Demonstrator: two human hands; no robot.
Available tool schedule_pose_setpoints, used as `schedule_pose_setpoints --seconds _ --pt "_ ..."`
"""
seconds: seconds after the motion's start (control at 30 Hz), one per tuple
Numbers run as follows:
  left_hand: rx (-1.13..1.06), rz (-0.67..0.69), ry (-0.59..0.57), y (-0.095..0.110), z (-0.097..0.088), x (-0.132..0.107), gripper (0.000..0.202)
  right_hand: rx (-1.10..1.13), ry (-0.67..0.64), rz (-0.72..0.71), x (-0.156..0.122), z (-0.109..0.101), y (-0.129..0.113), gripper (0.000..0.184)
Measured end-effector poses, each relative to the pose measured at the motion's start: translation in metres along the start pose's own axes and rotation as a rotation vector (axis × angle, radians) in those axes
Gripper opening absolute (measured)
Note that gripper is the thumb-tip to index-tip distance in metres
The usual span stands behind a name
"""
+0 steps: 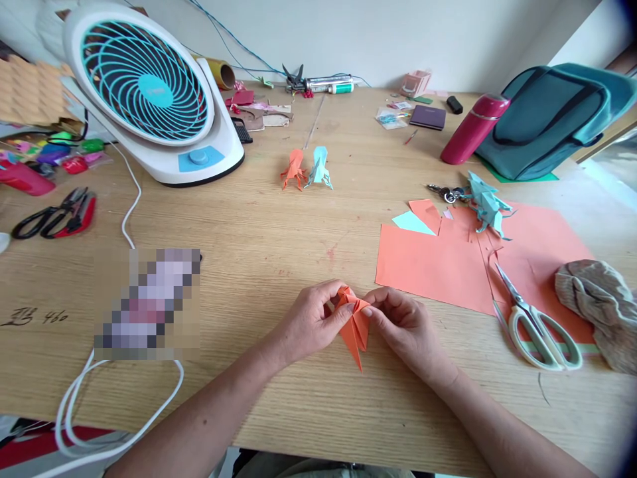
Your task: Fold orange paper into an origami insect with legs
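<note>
Between my two hands, above the near part of the table, is an orange folded paper piece with pointed flaps hanging down. My left hand pinches its left and upper part, thumb across the front. The fingers of my right hand pinch its right edge, with the thumb at the front. Farther back stand an orange origami figure and a light blue origami figure, side by side. A larger blue origami figure with thin legs sits on the orange paper sheets at the right.
White-handled scissors lie at right beside a crumpled cloth. A pink bottle stands by a teal bag. At left are a white fan, black-and-red cutters, a blurred-out phone and a white cable.
</note>
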State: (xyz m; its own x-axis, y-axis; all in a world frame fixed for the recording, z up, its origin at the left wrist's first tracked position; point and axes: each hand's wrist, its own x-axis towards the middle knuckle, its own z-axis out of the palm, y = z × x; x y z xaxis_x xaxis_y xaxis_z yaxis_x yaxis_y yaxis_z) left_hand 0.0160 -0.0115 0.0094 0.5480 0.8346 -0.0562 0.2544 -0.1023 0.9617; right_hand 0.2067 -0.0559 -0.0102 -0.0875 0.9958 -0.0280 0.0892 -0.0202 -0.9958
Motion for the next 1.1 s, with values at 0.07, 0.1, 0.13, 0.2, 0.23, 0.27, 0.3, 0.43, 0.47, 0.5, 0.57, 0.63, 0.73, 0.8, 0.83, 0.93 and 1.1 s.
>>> schedule_pose_setpoints --seconds 0.07,0.1,0.13,0.2,0.23,0.27,0.3,0.43,0.47,0.5,0.57,0.63,0.73,0.8,0.83,0.93,1.1 --pt "-0.023 -0.014 -0.019 0.001 -0.001 -0.001 0.024 -0.018 0.002 0.011 0.0 -0.001 0.001 0.026" --pt "-0.035 -0.014 -0.03 0.001 -0.002 -0.001 0.023 -0.024 0.001 0.018 0.0 -0.001 0.001 0.027" --pt "-0.044 -0.009 -0.043 0.002 -0.003 -0.001 0.023 -0.028 0.002 0.024 -0.001 -0.001 0.001 0.027" --pt "-0.055 0.007 -0.064 0.003 -0.005 -0.002 0.023 -0.031 -0.001 0.033 -0.002 -0.001 0.001 0.026" --pt "-0.058 0.013 -0.072 0.003 -0.005 -0.002 0.023 -0.029 -0.003 0.034 -0.002 -0.001 0.001 0.026" --pt "-0.063 0.015 -0.077 0.004 -0.006 -0.002 0.023 -0.026 -0.002 0.031 -0.002 -0.001 0.002 0.026" --pt "-0.068 0.014 -0.078 0.004 -0.006 -0.003 0.022 -0.024 0.0 0.029 -0.002 -0.001 0.002 0.026" --pt "-0.089 0.029 -0.087 0.007 -0.006 -0.003 0.02 -0.014 0.006 0.008 -0.001 -0.001 0.003 0.025" --pt "-0.083 0.037 -0.085 0.007 -0.005 -0.003 0.02 -0.011 0.006 0.003 -0.001 -0.001 0.003 0.025" --pt "-0.069 0.04 -0.078 0.008 -0.004 -0.003 0.021 -0.009 0.007 -0.003 -0.001 -0.001 0.004 0.024" --pt "-0.028 0.037 -0.041 0.008 -0.002 -0.002 0.022 -0.008 0.011 -0.015 -0.001 0.0 0.004 0.023" --pt "0.007 0.036 0.009 0.006 0.001 -0.001 0.022 -0.004 0.011 -0.028 -0.001 0.0 0.004 0.022" --pt "0.014 0.064 0.052 0.001 0.003 0.001 0.016 0.008 0.013 -0.043 -0.001 0.001 0.004 0.022" --pt "0.009 0.082 0.054 -0.001 0.004 0.002 0.014 0.012 0.014 -0.045 -0.001 0.002 0.004 0.022" --pt "0.009 0.087 0.056 -0.002 0.004 0.002 0.012 0.014 0.011 -0.043 -0.002 0.002 0.003 0.022" --pt "0.018 0.093 0.069 -0.003 0.004 0.001 0.008 0.018 -0.01 -0.039 -0.002 0.001 0.003 0.023" --pt "0.042 0.083 0.089 0.001 0.003 0.001 0.006 -0.029 -0.019 -0.053 -0.003 0.0 0.001 0.023"
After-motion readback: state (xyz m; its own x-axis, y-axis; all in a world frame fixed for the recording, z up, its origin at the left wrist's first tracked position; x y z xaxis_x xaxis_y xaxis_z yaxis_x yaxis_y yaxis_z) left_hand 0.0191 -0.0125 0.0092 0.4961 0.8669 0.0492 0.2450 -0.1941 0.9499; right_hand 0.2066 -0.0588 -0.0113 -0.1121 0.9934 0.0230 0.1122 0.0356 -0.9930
